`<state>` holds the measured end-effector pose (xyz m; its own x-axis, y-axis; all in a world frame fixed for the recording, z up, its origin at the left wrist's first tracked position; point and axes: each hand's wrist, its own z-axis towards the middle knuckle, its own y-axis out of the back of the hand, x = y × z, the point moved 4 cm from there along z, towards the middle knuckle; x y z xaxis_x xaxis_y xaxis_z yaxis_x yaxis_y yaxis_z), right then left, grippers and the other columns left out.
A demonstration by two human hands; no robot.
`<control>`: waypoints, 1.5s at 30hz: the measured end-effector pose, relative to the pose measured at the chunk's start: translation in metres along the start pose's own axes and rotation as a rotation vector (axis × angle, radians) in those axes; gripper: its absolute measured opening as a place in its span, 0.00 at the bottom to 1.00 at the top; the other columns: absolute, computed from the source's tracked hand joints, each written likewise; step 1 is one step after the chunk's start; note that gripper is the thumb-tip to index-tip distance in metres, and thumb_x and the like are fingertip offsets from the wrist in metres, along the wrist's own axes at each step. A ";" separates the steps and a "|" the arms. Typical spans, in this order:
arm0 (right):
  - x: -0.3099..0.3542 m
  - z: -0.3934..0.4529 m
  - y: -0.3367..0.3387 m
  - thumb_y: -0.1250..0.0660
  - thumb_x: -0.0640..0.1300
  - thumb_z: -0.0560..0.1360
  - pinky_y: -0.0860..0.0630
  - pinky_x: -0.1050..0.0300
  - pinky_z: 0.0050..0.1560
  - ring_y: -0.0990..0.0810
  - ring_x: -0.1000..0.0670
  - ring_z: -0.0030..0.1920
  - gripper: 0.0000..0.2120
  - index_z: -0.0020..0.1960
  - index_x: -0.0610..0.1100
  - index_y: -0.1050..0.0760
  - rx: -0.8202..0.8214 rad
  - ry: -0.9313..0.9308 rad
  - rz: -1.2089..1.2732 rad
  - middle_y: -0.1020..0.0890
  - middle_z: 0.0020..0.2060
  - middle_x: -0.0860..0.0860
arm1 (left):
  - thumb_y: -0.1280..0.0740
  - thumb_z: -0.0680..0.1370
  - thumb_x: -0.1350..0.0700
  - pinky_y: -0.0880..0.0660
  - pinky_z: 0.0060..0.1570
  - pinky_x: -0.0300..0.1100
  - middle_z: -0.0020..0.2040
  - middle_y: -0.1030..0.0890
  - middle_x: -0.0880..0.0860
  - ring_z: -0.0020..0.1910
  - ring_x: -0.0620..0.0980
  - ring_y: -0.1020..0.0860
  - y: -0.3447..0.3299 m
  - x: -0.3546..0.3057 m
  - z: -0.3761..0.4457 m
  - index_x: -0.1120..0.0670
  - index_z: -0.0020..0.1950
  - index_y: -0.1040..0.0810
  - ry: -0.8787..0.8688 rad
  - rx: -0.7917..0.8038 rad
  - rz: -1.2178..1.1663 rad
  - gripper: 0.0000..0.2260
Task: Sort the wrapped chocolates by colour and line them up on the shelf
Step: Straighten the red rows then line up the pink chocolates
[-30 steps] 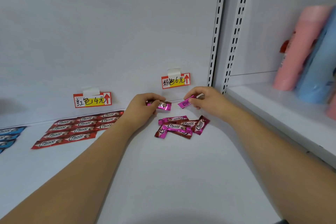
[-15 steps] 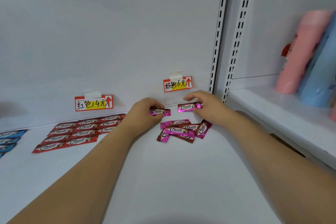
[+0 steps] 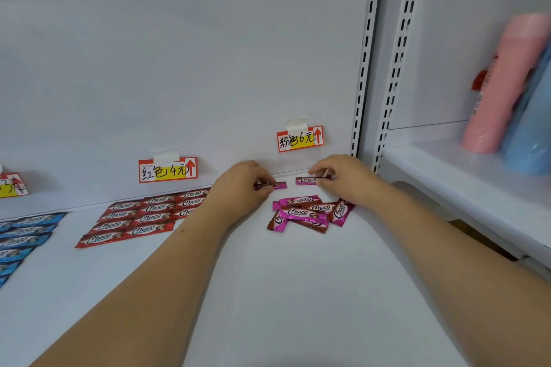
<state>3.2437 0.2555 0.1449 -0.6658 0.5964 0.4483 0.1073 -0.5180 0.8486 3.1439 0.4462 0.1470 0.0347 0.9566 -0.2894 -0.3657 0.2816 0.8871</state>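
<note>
White shelf (image 3: 298,292): flat, bare at centre and front. At 10 o'clock, red chocolates (image 3: 140,217) lie in orderly rows by the back panel. At 9 o'clock, blue chocolates (image 3: 24,238) lie in rows, cut by the frame edge. At 12 o'clock, a loose pile of pink chocolates (image 3: 307,213); behind it two single pink chocolates (image 3: 305,180) lie end to end, apart.

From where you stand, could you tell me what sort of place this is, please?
Probably a shop aisle: white metal shelving with slotted uprights, handwritten red-and-yellow price tags taped to the back panel, and red-wrapped Choco bars lined up in rows on the shelf beneath one of them.
</note>
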 end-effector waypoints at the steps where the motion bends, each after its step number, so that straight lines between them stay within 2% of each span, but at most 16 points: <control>1: 0.002 0.000 0.000 0.31 0.41 0.77 0.31 0.65 0.53 0.23 0.54 0.52 0.13 0.61 0.47 0.20 -0.005 0.005 0.007 0.19 0.55 0.50 | 0.33 0.79 0.52 0.24 0.53 0.44 0.51 0.21 0.48 0.50 0.47 0.24 0.000 0.000 -0.001 0.48 0.57 0.16 0.005 -0.002 0.004 0.09; 6: 0.010 0.001 0.001 0.32 0.39 0.77 0.30 0.67 0.45 0.23 0.53 0.51 0.10 0.55 0.51 0.20 -0.036 -0.033 0.076 0.21 0.49 0.53 | 0.39 0.81 0.55 0.26 0.56 0.45 0.57 0.23 0.51 0.57 0.50 0.26 -0.002 -0.008 -0.009 0.51 0.63 0.20 -0.013 -0.016 0.079 0.13; 9: 0.021 0.009 0.003 0.33 0.39 0.78 0.28 0.62 0.53 0.23 0.55 0.50 0.09 0.54 0.49 0.18 -0.041 -0.049 0.199 0.19 0.49 0.54 | 0.43 0.82 0.55 0.27 0.57 0.46 0.60 0.25 0.51 0.58 0.51 0.28 -0.005 -0.011 -0.019 0.52 0.68 0.24 -0.070 0.016 0.127 0.16; 12: 0.034 0.023 -0.005 0.32 0.39 0.77 0.29 0.64 0.52 0.23 0.56 0.49 0.09 0.54 0.48 0.18 0.004 -0.027 0.214 0.18 0.48 0.54 | 0.43 0.82 0.55 0.28 0.58 0.46 0.62 0.24 0.50 0.59 0.50 0.28 -0.004 -0.006 -0.027 0.51 0.70 0.26 -0.046 -0.010 0.083 0.17; 14: 0.034 0.027 -0.016 0.30 0.40 0.76 0.27 0.63 0.52 0.22 0.55 0.49 0.07 0.53 0.48 0.18 0.003 -0.034 0.176 0.17 0.49 0.52 | 0.42 0.81 0.54 0.28 0.59 0.47 0.63 0.25 0.50 0.59 0.50 0.28 -0.003 -0.004 -0.029 0.50 0.70 0.27 -0.039 -0.012 0.092 0.18; 17: 0.033 0.025 -0.021 0.31 0.45 0.76 0.23 0.52 0.57 0.21 0.51 0.51 0.08 0.54 0.47 0.19 -0.032 0.033 -0.075 0.18 0.50 0.52 | 0.40 0.79 0.55 0.30 0.61 0.48 0.64 0.26 0.50 0.61 0.51 0.28 0.000 -0.002 -0.030 0.51 0.70 0.26 -0.071 -0.003 0.108 0.19; 19: 0.035 0.023 -0.008 0.32 0.45 0.76 0.23 0.49 0.57 0.21 0.50 0.53 0.09 0.56 0.48 0.20 -0.081 0.058 -0.160 0.19 0.52 0.52 | 0.40 0.78 0.58 0.30 0.61 0.48 0.63 0.26 0.51 0.61 0.52 0.28 0.003 0.001 -0.028 0.52 0.69 0.25 -0.080 0.004 0.087 0.19; 22: 0.038 0.019 0.005 0.35 0.44 0.78 0.23 0.51 0.55 0.22 0.53 0.49 0.09 0.55 0.51 0.19 -0.040 0.092 -0.176 0.20 0.47 0.56 | 0.41 0.78 0.59 0.30 0.61 0.49 0.62 0.25 0.52 0.60 0.53 0.28 0.003 0.005 -0.026 0.54 0.68 0.24 -0.064 0.036 0.072 0.19; 25: 0.051 0.014 -0.003 0.38 0.45 0.80 0.24 0.55 0.57 0.22 0.54 0.50 0.11 0.58 0.51 0.19 0.109 0.158 -0.225 0.19 0.52 0.55 | 0.42 0.79 0.58 0.30 0.62 0.50 0.63 0.26 0.52 0.60 0.53 0.29 0.001 0.005 -0.025 0.54 0.69 0.25 -0.050 0.059 0.084 0.19; 28: 0.056 0.011 -0.008 0.39 0.45 0.80 0.24 0.54 0.58 0.22 0.52 0.53 0.13 0.59 0.51 0.19 0.177 0.150 -0.244 0.19 0.56 0.55 | 0.43 0.80 0.57 0.30 0.63 0.50 0.64 0.27 0.52 0.62 0.52 0.30 0.002 0.005 -0.026 0.53 0.71 0.27 -0.029 0.081 0.107 0.19; 33: 0.049 0.009 -0.006 0.40 0.46 0.80 0.27 0.58 0.58 0.23 0.53 0.54 0.13 0.60 0.50 0.19 0.211 0.111 -0.265 0.19 0.58 0.54 | 0.44 0.80 0.57 0.30 0.63 0.50 0.65 0.28 0.51 0.62 0.52 0.30 0.002 0.005 -0.028 0.51 0.73 0.29 -0.024 0.097 0.106 0.20; 38: 0.044 0.011 -0.009 0.39 0.47 0.80 0.26 0.56 0.60 0.23 0.52 0.56 0.13 0.62 0.51 0.22 0.245 0.088 -0.258 0.20 0.59 0.53 | 0.44 0.81 0.57 0.30 0.62 0.49 0.66 0.28 0.51 0.62 0.51 0.31 0.002 0.005 -0.027 0.49 0.73 0.30 -0.024 0.108 0.096 0.20; 43: 0.044 0.011 -0.006 0.39 0.47 0.80 0.27 0.59 0.53 0.24 0.53 0.51 0.12 0.61 0.51 0.22 0.238 0.078 -0.259 0.21 0.57 0.53 | 0.44 0.81 0.57 0.30 0.62 0.50 0.66 0.29 0.51 0.62 0.51 0.30 0.001 0.007 -0.027 0.48 0.73 0.30 -0.027 0.114 0.105 0.20; 45: 0.044 0.011 -0.006 0.39 0.48 0.80 0.26 0.57 0.53 0.24 0.52 0.51 0.12 0.61 0.51 0.22 0.241 0.076 -0.271 0.21 0.56 0.53 | 0.44 0.81 0.57 0.30 0.62 0.50 0.66 0.29 0.51 0.62 0.52 0.31 0.001 0.007 -0.027 0.48 0.73 0.30 -0.029 0.122 0.107 0.21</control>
<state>3.2224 0.2916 0.1624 -0.7462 0.6401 0.1832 0.0841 -0.1824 0.9796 3.1187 0.4514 0.1359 0.0285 0.9829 -0.1818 -0.2533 0.1830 0.9499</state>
